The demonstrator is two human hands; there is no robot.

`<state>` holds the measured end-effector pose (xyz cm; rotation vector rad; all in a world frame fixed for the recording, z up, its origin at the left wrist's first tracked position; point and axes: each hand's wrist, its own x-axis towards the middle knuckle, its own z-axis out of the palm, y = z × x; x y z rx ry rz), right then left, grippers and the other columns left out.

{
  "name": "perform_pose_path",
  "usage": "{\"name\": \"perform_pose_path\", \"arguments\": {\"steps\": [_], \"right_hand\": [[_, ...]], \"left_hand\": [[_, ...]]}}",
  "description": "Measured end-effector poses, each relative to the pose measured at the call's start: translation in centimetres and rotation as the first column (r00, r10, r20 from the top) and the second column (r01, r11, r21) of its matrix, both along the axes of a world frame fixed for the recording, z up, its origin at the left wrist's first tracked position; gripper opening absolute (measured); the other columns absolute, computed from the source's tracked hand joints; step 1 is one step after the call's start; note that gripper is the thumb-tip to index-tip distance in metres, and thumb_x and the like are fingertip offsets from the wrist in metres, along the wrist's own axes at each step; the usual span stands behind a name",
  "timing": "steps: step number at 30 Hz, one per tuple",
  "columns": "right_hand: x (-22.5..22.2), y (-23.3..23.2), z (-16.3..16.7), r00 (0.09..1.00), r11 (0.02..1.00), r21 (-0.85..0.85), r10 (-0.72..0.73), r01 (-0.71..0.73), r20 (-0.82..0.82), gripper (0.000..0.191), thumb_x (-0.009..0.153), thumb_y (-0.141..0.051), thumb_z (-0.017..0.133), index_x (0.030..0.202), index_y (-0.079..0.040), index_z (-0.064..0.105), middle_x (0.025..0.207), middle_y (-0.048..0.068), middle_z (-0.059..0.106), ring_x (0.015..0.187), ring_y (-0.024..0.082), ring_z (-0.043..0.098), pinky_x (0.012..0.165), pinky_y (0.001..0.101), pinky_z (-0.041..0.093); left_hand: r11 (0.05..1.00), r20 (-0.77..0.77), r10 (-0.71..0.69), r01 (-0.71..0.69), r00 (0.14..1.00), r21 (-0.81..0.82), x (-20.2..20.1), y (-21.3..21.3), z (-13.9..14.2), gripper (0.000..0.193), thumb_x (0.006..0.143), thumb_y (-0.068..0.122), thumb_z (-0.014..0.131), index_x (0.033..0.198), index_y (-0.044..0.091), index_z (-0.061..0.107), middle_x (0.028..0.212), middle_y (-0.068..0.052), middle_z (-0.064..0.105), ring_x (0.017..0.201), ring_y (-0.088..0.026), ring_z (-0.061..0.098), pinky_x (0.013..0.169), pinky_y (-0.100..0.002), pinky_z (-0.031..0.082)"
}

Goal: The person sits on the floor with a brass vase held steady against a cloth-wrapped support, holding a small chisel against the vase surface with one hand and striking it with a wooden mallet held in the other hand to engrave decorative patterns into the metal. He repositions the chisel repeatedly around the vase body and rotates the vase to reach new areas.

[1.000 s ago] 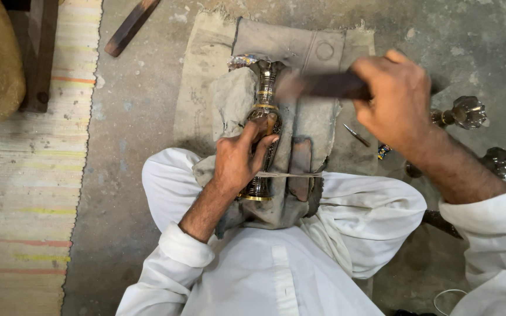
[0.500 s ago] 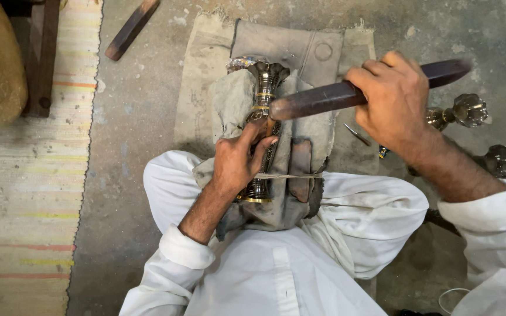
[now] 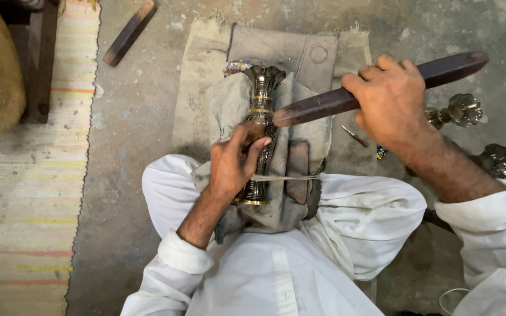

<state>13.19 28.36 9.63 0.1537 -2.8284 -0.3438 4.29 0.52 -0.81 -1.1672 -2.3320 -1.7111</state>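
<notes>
A dark brass vase (image 3: pixel 261 93) with a flared mouth lies on a grey cloth (image 3: pixel 306 137) across my lap. My left hand (image 3: pixel 234 161) rests on the vase's body, fingers pinched against it; what small tool it holds, if any, I cannot tell. My right hand (image 3: pixel 390 102) grips a long dark wooden stick (image 3: pixel 323 105) near its middle. The stick's lower end hovers just right of the vase's neck, its far end pointing up to the right.
Two more metal vases (image 3: pixel 462 110) (image 3: pixel 495 159) lie on the floor at right. A small metal tool (image 3: pixel 354 135) lies on the burlap mat (image 3: pixel 197 76). A wooden block (image 3: pixel 129 33) is at top left, a striped rug (image 3: pixel 27 193) at left.
My right hand swung the stick from pointing left and blurred over the vase neck to a raised slant, then shifted slightly down. The left hand stayed on the vase.
</notes>
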Motion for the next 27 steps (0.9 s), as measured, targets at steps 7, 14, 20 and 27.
{"name": "perform_pose_path", "arguments": {"steps": [7, 14, 20, 27], "right_hand": [[-1.1, -0.3, -0.6, 0.997, 0.881, -0.474, -0.041, 0.007, -0.062, 0.019, 0.088, -0.004, 0.080, 0.102, -0.006, 0.067, 0.087, 0.006, 0.067, 0.082, 0.021, 0.057, 0.074, 0.0395, 0.044], [-1.8, -1.4, 0.6, 0.991, 0.975, -0.199, 0.082, -0.102, -0.108, 0.024, 0.082, -0.002, 0.078, 0.104, -0.009, 0.070, 0.090, 0.004, 0.069, 0.085, 0.022, 0.058, 0.077, 0.0373, 0.046], [-1.3, -0.5, 1.5, 0.983, 0.977, -0.164, 0.117, -0.140, -0.142, 0.018, 0.088, -0.003, 0.079, 0.103, -0.008, 0.069, 0.091, 0.004, 0.070, 0.088, 0.022, 0.059, 0.083, 0.0374, 0.048], [-1.0, -1.0, 1.1, 0.989, 0.989, -0.104, 0.089, -0.102, -0.121, 0.026, 0.085, -0.002, 0.079, 0.108, -0.012, 0.073, 0.092, 0.004, 0.071, 0.091, 0.023, 0.060, 0.081, 0.0387, 0.047]], "left_hand": [[0.993, 0.031, 0.117, -0.117, 0.993, -0.026, 1.0, 0.1, -1.6, 0.040, 0.098, 0.019, 0.077, 0.128, 0.004, 0.056, 0.092, -0.013, 0.079, 0.080, -0.021, 0.081, 0.065, -0.031, 0.063], [0.980, -0.027, 0.144, -0.146, 0.989, -0.135, 1.0, 0.2, -1.6, 0.036, 0.097, 0.018, 0.080, 0.121, 0.004, 0.057, 0.078, -0.010, 0.076, 0.058, -0.022, 0.074, 0.051, -0.035, 0.056], [0.993, -0.081, 0.118, -0.119, 0.990, -0.012, 1.1, 0.2, -1.3, 0.038, 0.098, 0.015, 0.077, 0.127, 0.003, 0.055, 0.087, -0.012, 0.077, 0.067, -0.023, 0.076, 0.056, -0.034, 0.057], [0.986, -0.062, 0.126, -0.132, 0.990, -0.101, 1.2, 0.4, -1.3, 0.035, 0.095, 0.016, 0.080, 0.121, 0.004, 0.059, 0.077, -0.011, 0.074, 0.060, -0.024, 0.074, 0.052, -0.036, 0.055]]}}
